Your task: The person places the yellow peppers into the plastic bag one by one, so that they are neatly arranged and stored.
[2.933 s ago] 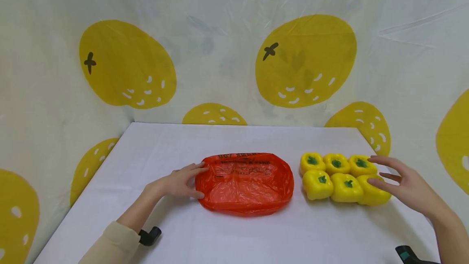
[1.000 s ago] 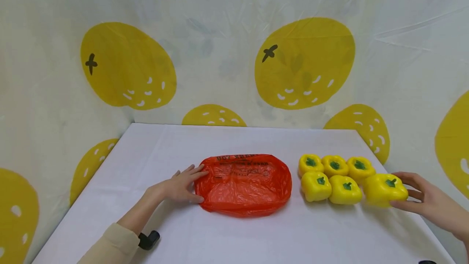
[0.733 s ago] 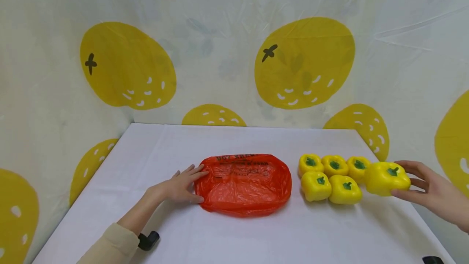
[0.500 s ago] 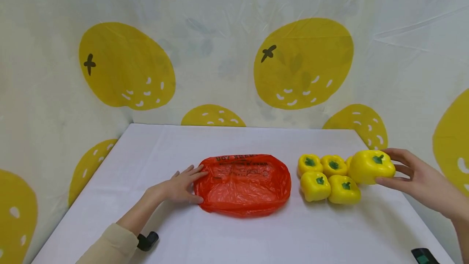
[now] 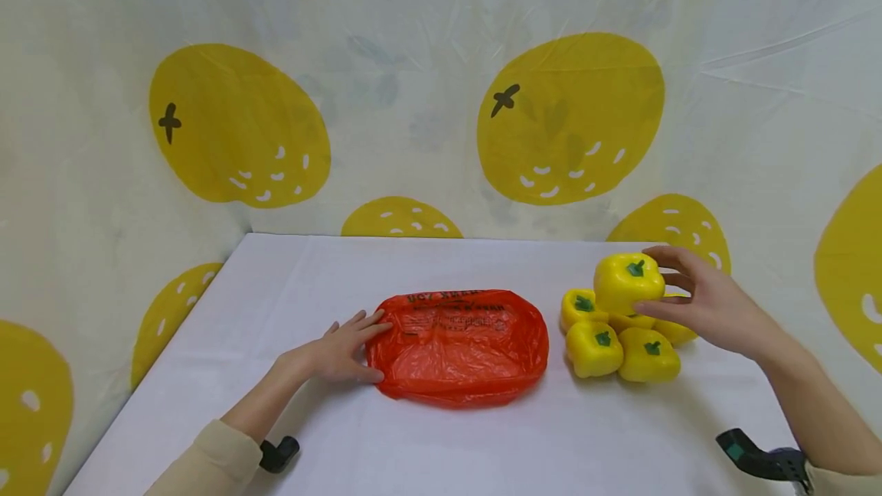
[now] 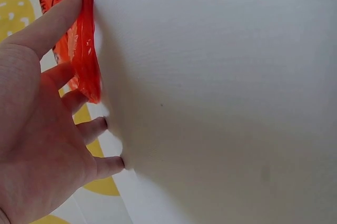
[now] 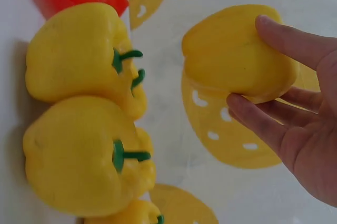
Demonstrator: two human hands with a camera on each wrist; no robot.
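At far left a beige sleeve [image 5: 210, 461] is covering the left forearm, and a black wrist device [image 5: 279, 454] is jutting out beside it. The left hand [image 5: 334, 354] is spreading wide, its fingers fanning apart and its thumb and foremost fingers touching the left edge of a red plastic bag [image 5: 458, 350]. In the left wrist view some of those fingers are passing behind the red film, so how firmly they are pressing is hard to tell. The bag is lying on the white bench [image 5: 441, 446], dark lettering showing along its far side.

To the right of the bag, five yellow bell peppers are sitting close together on the bench: a front-left pepper [image 5: 594, 348], a front-right pepper [image 5: 650, 358] and three behind, partly hidden. Above that group the right hand [image 5: 710, 301] is holding the raised yellow pepper [image 5: 623, 283], thumb on the near side and fingers round the far side, its green stem showing. Farther right, a second black device [image 5: 758, 459] is sticking out from the right wrist. Behind everything a fruit-patterned cloth [image 5: 406, 113] is hanging.
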